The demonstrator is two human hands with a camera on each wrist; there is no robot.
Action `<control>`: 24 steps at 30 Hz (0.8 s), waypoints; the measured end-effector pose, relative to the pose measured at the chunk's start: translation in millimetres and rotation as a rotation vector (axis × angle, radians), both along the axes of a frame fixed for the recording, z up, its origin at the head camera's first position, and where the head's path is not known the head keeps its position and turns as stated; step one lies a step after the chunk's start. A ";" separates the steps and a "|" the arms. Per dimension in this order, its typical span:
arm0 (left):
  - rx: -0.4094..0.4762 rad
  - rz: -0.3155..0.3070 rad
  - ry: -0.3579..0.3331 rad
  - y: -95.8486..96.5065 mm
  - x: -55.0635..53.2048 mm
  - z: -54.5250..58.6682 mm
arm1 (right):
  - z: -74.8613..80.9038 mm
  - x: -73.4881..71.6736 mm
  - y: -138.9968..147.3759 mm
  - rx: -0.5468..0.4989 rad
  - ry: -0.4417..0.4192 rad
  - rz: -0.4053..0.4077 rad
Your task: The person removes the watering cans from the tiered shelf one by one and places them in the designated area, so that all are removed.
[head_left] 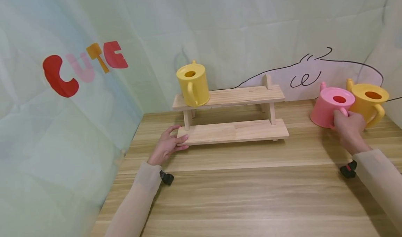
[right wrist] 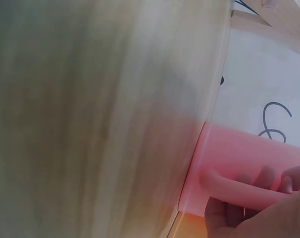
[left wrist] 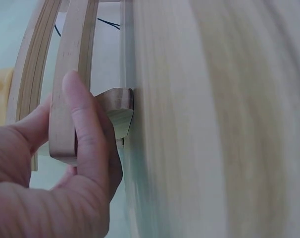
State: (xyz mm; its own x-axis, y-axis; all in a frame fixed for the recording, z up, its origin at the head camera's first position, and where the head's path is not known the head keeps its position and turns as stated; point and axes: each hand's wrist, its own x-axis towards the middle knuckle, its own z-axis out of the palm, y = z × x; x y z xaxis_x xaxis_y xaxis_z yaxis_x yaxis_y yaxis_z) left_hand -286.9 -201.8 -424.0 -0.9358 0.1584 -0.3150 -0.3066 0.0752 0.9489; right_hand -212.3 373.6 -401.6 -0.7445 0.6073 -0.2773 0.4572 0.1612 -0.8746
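My left hand (head_left: 168,143) grips the left end of the lower board of a two-tier wooden shelf (head_left: 233,131), thumb on top and fingers beneath. In the left wrist view the same hand (left wrist: 83,148) wraps the board's rounded end (left wrist: 66,124). A yellow watering can (head_left: 197,85) stands on the upper tier at the left. At the right, my right hand (head_left: 350,127) holds the handle of a pink watering can (head_left: 328,106). The right wrist view shows its fingers curled round the pink handle (right wrist: 239,191), the can's base right at the tabletop.
Just right of the pink can stands a second yellow watering can (head_left: 365,97), close against it. A wood-grain table (head_left: 238,195) lies under everything. Behind and to the left hang cloth sheets (head_left: 220,38), with coloured letters (head_left: 114,55) on the left one.
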 end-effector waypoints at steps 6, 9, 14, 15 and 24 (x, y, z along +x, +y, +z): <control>0.000 0.004 -0.003 -0.2 -0.3 -0.2 | -0.1 10.0 0.0 0.158 -0.012 0.049; 0.000 0.006 -0.003 0.1 -0.6 -0.4 | 1.0 14.9 -1.8 0.242 -0.004 0.066; -0.001 0.005 -0.003 0.4 0.1 -0.1 | 6.1 17.0 -11.5 0.262 0.074 -0.017; -0.002 0.005 -0.002 0.3 0.1 -0.2 | 8.1 16.8 -14.6 0.263 0.091 -0.038; -0.013 0.002 -0.004 -0.4 -0.9 -0.1 | 32.6 18.0 -48.6 0.318 0.184 -0.062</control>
State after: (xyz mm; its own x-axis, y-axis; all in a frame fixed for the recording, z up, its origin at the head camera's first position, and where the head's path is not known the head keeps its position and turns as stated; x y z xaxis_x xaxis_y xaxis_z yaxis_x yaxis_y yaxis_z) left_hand -287.8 -202.2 -424.1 -0.9349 0.1521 -0.3208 -0.3107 0.0865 0.9466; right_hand -194.3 325.0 -369.0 -0.7237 0.6868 0.0675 0.3140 0.4148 -0.8540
